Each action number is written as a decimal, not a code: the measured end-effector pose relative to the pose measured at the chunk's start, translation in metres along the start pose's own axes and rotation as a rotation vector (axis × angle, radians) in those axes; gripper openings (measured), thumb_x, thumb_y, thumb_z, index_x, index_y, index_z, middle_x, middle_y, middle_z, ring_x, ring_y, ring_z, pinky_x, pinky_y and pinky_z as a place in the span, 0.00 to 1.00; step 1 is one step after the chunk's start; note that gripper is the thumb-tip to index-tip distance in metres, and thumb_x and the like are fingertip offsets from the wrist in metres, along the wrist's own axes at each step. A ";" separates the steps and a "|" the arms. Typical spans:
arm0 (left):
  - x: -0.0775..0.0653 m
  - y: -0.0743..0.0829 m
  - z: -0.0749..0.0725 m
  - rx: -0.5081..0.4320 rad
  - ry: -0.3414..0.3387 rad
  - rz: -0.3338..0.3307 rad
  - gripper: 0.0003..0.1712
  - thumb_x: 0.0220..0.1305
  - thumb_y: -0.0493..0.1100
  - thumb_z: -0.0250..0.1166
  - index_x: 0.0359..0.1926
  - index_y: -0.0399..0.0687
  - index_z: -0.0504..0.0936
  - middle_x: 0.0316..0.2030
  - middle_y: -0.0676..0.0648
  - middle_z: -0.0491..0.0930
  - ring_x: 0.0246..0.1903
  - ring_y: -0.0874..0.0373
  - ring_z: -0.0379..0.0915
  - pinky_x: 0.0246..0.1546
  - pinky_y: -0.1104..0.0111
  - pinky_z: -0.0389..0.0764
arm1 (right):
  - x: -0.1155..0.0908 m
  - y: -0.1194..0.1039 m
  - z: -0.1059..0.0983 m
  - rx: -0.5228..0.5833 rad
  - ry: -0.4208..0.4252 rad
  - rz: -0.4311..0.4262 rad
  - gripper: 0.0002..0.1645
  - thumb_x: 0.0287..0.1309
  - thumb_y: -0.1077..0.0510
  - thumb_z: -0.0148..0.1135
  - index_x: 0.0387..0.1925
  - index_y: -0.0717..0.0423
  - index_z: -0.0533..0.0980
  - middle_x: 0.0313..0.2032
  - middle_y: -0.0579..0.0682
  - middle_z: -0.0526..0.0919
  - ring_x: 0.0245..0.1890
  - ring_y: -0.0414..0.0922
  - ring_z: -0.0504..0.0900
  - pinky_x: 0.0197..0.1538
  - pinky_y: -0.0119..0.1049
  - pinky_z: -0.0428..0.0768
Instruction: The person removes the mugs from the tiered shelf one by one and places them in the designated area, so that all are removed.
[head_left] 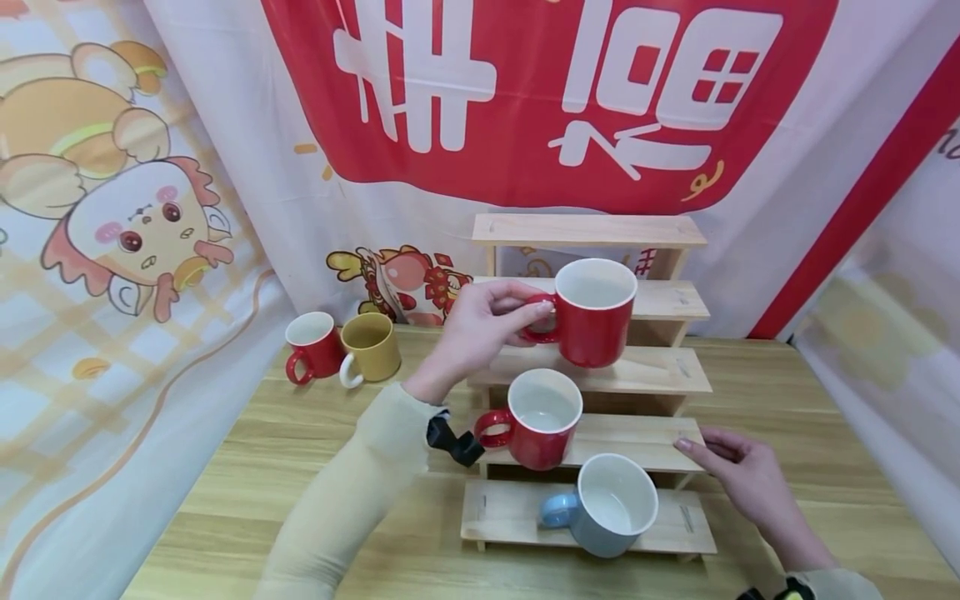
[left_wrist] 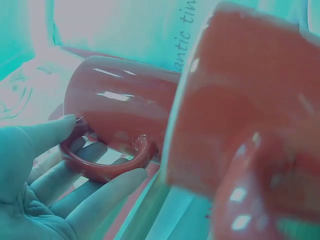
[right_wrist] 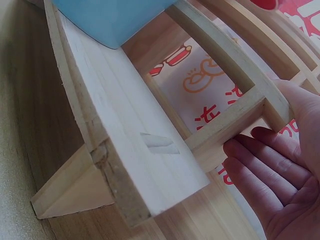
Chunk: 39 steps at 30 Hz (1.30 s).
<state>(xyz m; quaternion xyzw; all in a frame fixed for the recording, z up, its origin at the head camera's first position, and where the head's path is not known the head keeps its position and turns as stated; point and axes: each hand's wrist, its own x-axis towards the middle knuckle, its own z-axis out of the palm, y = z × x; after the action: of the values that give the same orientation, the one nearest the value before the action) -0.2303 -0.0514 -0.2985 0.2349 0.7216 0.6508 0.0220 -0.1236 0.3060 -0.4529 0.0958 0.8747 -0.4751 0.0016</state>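
Observation:
My left hand (head_left: 486, 332) pinches the handle of a red mug (head_left: 596, 333) with a white inside. This mug is upright at the third step of a wooden stepped stand (head_left: 648, 442); whether it touches the step I cannot tell. A second red mug (head_left: 536, 446) stands on the step below, looming large in the left wrist view. On the lowest step is a light blue mug (head_left: 603, 533), its handle pointing left. My right hand (head_left: 750, 479) grips the right end of the second step, thumb on top and fingers (right_wrist: 255, 187) beneath the board.
Farther left on the wood-grain table (head_left: 300, 467) stand another red mug (head_left: 321, 357) and a mustard yellow mug (head_left: 378, 358) with a white handle. Behind the stand hangs a white cloth with a red print (head_left: 517, 158). A cartoon-patterned cloth (head_left: 142, 208) covers the left side.

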 end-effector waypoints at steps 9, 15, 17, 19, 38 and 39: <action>-0.014 0.006 -0.035 0.025 0.093 0.007 0.13 0.66 0.43 0.72 0.50 0.43 0.87 0.42 0.46 0.88 0.42 0.48 0.86 0.38 0.58 0.88 | -0.001 0.002 0.000 0.006 0.006 -0.004 0.43 0.64 0.39 0.69 0.64 0.70 0.73 0.57 0.65 0.81 0.42 0.25 0.77 0.42 0.22 0.79; -0.030 0.006 -0.064 0.090 0.167 0.004 0.15 0.67 0.45 0.72 0.51 0.43 0.86 0.43 0.46 0.88 0.42 0.48 0.86 0.39 0.59 0.88 | -0.001 0.001 0.000 0.011 -0.007 0.005 0.44 0.64 0.39 0.68 0.65 0.71 0.71 0.58 0.67 0.80 0.43 0.25 0.77 0.43 0.22 0.79; -0.036 0.007 -0.073 0.103 0.192 0.003 0.16 0.66 0.45 0.72 0.51 0.42 0.86 0.44 0.44 0.88 0.42 0.49 0.86 0.38 0.59 0.88 | -0.001 0.001 0.000 0.009 -0.008 0.009 0.45 0.64 0.39 0.68 0.65 0.72 0.71 0.58 0.67 0.79 0.43 0.25 0.77 0.43 0.22 0.79; -0.040 0.006 -0.081 0.090 0.211 0.005 0.17 0.66 0.44 0.72 0.51 0.40 0.85 0.44 0.41 0.87 0.42 0.48 0.86 0.38 0.59 0.88 | -0.001 0.001 0.000 0.006 -0.006 0.010 0.45 0.64 0.38 0.68 0.65 0.71 0.71 0.58 0.67 0.80 0.42 0.25 0.77 0.42 0.22 0.79; -0.074 -0.005 -0.134 0.067 0.375 0.000 0.19 0.66 0.45 0.72 0.50 0.34 0.84 0.43 0.38 0.87 0.39 0.44 0.87 0.35 0.53 0.87 | 0.001 0.003 0.001 0.022 0.001 -0.003 0.41 0.65 0.42 0.69 0.64 0.72 0.72 0.55 0.65 0.82 0.42 0.25 0.77 0.42 0.22 0.79; -0.075 -0.005 -0.137 0.064 0.380 -0.002 0.20 0.66 0.44 0.72 0.51 0.34 0.84 0.44 0.37 0.87 0.40 0.44 0.87 0.35 0.53 0.87 | 0.001 0.003 0.000 0.021 0.003 -0.002 0.41 0.65 0.42 0.69 0.64 0.72 0.72 0.56 0.65 0.82 0.42 0.24 0.77 0.42 0.22 0.79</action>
<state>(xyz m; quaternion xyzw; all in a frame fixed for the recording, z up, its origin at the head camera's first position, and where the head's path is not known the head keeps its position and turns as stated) -0.2113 -0.2062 -0.3034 0.1075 0.7334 0.6602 -0.1215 -0.1244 0.3076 -0.4561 0.0956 0.8698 -0.4840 -0.0010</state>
